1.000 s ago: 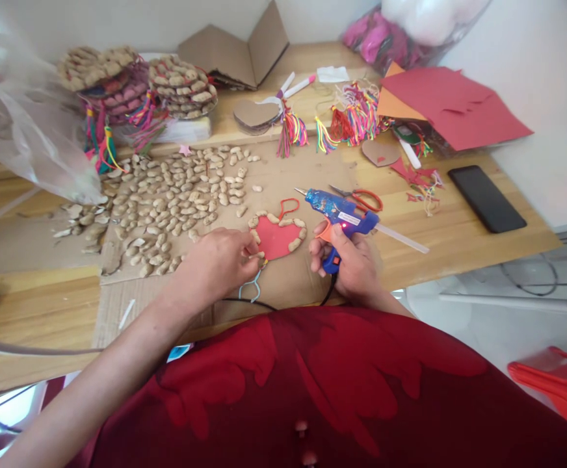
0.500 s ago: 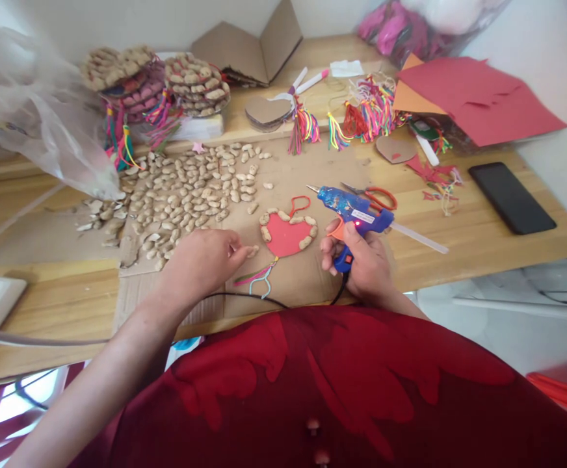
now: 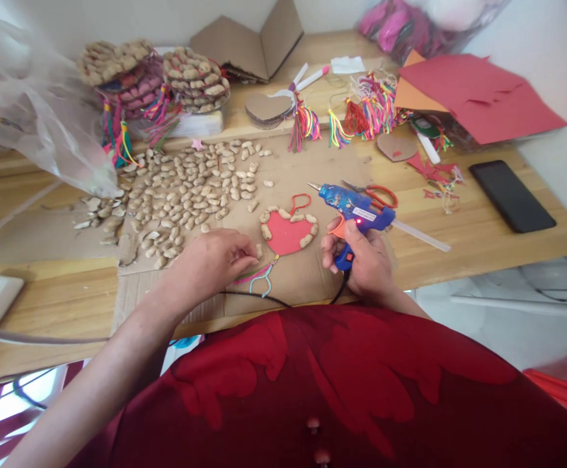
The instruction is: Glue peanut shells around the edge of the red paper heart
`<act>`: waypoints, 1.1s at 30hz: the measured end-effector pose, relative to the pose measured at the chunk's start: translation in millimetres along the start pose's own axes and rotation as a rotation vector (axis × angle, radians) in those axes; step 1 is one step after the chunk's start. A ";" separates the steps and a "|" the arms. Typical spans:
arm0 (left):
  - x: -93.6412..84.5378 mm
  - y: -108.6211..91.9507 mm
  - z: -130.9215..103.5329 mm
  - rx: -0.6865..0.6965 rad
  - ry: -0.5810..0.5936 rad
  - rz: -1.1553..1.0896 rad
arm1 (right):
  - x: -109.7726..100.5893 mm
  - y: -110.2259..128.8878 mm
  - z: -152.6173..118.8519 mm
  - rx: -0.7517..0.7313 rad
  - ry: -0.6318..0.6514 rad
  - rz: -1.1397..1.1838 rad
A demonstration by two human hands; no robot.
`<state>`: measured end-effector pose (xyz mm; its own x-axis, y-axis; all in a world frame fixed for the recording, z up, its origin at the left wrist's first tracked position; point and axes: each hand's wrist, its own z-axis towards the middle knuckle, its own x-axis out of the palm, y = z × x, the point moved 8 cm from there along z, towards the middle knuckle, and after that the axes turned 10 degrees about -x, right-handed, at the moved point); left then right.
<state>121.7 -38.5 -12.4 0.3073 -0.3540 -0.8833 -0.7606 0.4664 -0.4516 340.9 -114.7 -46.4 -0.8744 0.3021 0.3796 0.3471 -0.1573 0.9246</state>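
Between my hands a red heart lies on the cardboard, with several peanuts along its upper edge and sides. A red loop is at its top, and a coloured tassel trails from its lower point. My left hand is closed in a pinch just left of the heart, with a peanut at its fingertips. Wrapped round the handle of a blue glue gun, my right hand is to the right of the heart. The gun's nozzle points left, above the heart, and a clear glue stick juts from its rear.
Loose peanuts spread over the cardboard at left. Scissors lie behind the glue gun. A black phone rests at right, near red paper. Stacked peanut-covered pieces and tassels line the back. The gun's cable runs along the front.
My left hand has shifted slightly right and toward me, bringing the peanut closer to the heart's left side. The right hand and glue gun have barely moved.
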 end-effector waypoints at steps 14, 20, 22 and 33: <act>0.5 -17.7 2.3 0.401 -0.029 0.298 | -0.2 -1.6 0.4 0.017 0.018 -0.016; 1.0 -24.6 -2.8 0.517 -0.041 0.331 | 0.0 -2.3 0.7 0.027 0.018 0.008; 2.0 -24.0 -2.4 0.538 -0.078 0.362 | 0.5 -2.4 0.7 0.029 0.021 0.016; 2.2 -37.0 -3.7 0.632 -0.176 0.423 | 0.3 -2.2 0.7 0.038 0.017 0.000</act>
<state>148.5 -59.5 2.9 0.1902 0.0655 -0.9796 -0.3791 0.9253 -0.0118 340.2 -113.6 -48.2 -0.8801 0.2858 0.3791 0.3592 -0.1213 0.9254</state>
